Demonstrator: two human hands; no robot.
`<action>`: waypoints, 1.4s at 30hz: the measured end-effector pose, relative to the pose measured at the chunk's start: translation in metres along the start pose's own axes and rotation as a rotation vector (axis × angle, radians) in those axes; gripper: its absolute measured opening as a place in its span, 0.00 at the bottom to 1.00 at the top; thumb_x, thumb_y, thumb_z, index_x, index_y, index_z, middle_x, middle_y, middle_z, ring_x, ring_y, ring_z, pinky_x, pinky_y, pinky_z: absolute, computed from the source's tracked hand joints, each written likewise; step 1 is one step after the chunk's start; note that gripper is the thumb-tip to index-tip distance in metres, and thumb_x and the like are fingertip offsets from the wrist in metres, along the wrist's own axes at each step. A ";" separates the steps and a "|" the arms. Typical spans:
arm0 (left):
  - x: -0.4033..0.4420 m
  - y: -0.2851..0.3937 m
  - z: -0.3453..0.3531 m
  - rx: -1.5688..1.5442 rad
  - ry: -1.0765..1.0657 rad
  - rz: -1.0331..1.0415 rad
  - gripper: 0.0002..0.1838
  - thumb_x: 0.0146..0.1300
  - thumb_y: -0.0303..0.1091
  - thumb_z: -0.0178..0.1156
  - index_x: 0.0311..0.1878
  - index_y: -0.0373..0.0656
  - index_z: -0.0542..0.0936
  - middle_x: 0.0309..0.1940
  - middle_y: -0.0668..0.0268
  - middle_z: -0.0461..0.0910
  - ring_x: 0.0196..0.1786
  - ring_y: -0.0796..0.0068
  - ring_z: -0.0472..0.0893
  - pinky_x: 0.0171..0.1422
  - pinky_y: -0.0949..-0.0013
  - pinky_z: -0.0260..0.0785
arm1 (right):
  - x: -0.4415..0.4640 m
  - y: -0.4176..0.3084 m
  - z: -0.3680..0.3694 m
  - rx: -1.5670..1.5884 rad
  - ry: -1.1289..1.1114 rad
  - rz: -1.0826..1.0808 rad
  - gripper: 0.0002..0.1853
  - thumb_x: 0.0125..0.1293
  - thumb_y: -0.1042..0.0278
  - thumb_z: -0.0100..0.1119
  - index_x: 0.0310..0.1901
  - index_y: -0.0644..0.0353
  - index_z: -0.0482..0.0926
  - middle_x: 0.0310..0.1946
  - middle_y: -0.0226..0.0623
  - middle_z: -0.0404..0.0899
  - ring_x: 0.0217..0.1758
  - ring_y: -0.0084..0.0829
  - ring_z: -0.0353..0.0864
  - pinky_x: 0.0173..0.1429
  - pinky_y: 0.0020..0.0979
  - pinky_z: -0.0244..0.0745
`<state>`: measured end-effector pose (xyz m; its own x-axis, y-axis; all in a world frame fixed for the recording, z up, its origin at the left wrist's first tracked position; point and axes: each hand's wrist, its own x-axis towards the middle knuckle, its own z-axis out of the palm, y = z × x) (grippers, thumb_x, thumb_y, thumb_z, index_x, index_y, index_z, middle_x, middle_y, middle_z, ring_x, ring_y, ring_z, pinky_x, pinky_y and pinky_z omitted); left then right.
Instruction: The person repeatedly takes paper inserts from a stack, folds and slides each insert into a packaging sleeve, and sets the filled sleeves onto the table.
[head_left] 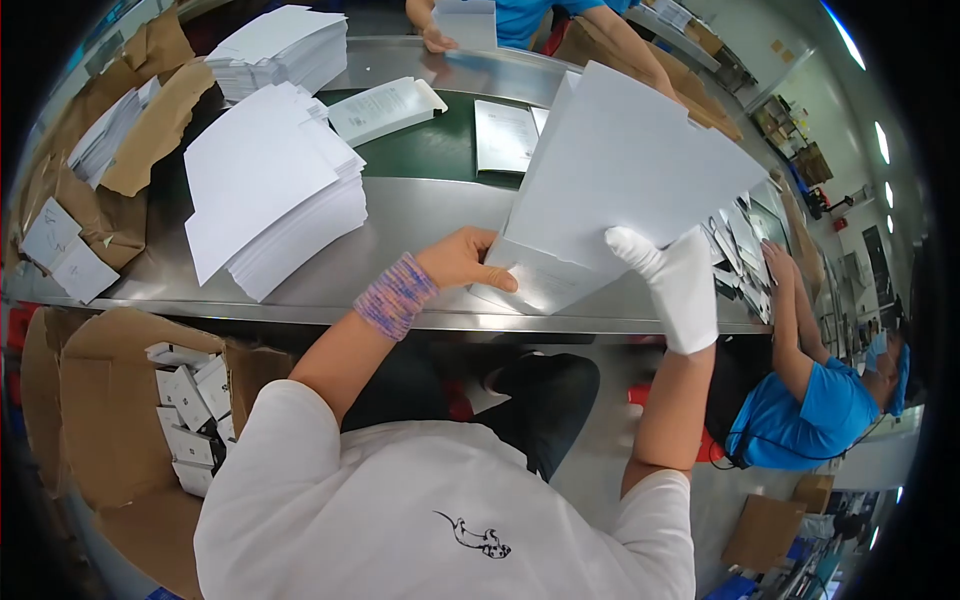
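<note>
A large white carton [610,180] stands tilted over the steel bench edge in front of me, its broad flap raised toward the upper right. At its lower left corner is my left hand [465,262], bare with a knitted wristband; the thumb presses the near side and the other fingers are hidden behind the carton. My right hand [672,285], in a white glove, grips the carton's right side with the thumb on its face; its other fingertips are partly hidden. Left of the carton lies a stack of flat white card blanks [270,185].
Another stack of blanks [280,45] stands behind. White printed boxes [385,108] lie on the green belt [440,140]. A cardboard carton [115,400] of small boxes is at left. One person [530,20] works opposite; another [810,400] sits at right beside several flat pieces.
</note>
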<state>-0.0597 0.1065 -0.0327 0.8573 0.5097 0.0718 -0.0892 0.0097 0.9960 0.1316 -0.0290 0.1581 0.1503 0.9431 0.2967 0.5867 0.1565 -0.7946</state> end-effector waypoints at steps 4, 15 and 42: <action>-0.001 0.008 0.002 0.005 0.018 -0.037 0.31 0.52 0.42 0.77 0.57 0.37 0.80 0.46 0.61 0.84 0.50 0.72 0.80 0.57 0.68 0.72 | 0.015 -0.014 0.002 -0.335 0.388 -0.361 0.26 0.53 0.64 0.77 0.51 0.67 0.78 0.44 0.36 0.83 0.44 0.30 0.80 0.51 0.33 0.75; -0.007 0.016 0.004 0.009 0.001 0.001 0.27 0.54 0.35 0.76 0.56 0.36 0.80 0.48 0.63 0.84 0.51 0.75 0.79 0.59 0.68 0.70 | 0.018 -0.013 0.015 -0.937 -0.135 -0.574 0.13 0.55 0.78 0.55 0.43 0.58 0.79 0.36 0.42 0.81 0.38 0.41 0.80 0.44 0.38 0.75; -0.207 0.120 -0.068 1.561 1.167 0.093 0.14 0.60 0.34 0.67 0.49 0.43 0.84 0.53 0.55 0.81 0.58 0.56 0.78 0.62 0.60 0.69 | -0.047 0.128 0.134 -0.475 -0.023 -0.205 0.08 0.61 0.67 0.64 0.41 0.59 0.83 0.47 0.42 0.84 0.52 0.43 0.81 0.58 0.40 0.75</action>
<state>-0.2826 0.0602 0.0680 0.1169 0.6974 0.7071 0.9103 -0.3598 0.2045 0.0931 -0.0142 -0.0285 -0.0198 0.9141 0.4049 0.8995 0.1931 -0.3919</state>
